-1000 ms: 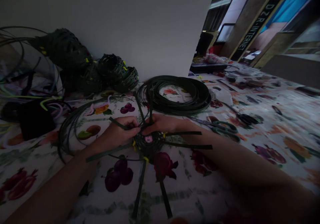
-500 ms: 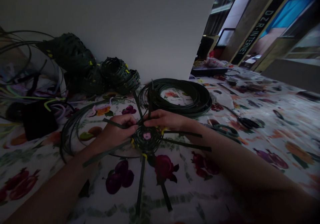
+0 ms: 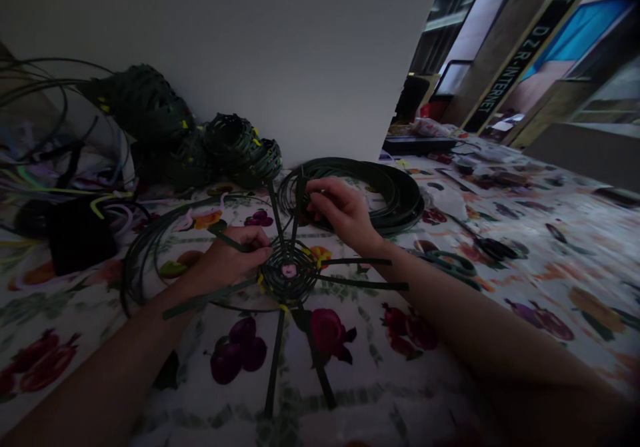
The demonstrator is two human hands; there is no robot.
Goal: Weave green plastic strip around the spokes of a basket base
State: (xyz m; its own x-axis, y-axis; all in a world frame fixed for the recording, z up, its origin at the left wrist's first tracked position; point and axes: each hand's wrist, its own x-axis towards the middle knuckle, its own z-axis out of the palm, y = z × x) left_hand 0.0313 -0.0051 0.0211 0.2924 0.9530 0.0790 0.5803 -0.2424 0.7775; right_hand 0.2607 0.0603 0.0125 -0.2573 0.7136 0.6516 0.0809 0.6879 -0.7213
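Note:
A small round woven base (image 3: 287, 290) of dark green strands lies on the tablecloth, with a pinkish piece (image 3: 289, 271) at its centre. Flat dark green strips (image 3: 273, 364) radiate from it, some with yellow ties near the weave. My left hand (image 3: 240, 250) pinches the base's left edge between thumb and fingers. Beyond the base, my right hand (image 3: 343, 210) is raised with its fingers bent together beside the top of an upright strip (image 3: 299, 204). Whatever lies between those fingertips is too dark to make out.
Behind my right hand lies a thick coil of dark green strip (image 3: 405, 200). Finished-looking woven pieces (image 3: 145, 104) stand against the wall at left, near a black box-like thing (image 3: 80, 234). Scissors (image 3: 493, 247) lie to the right on the fruit-patterned tablecloth (image 3: 380, 400).
My right hand has left the weave's far edge and moved up and right, away from the base. My left hand keeps its pinch. The base has shifted slightly left.

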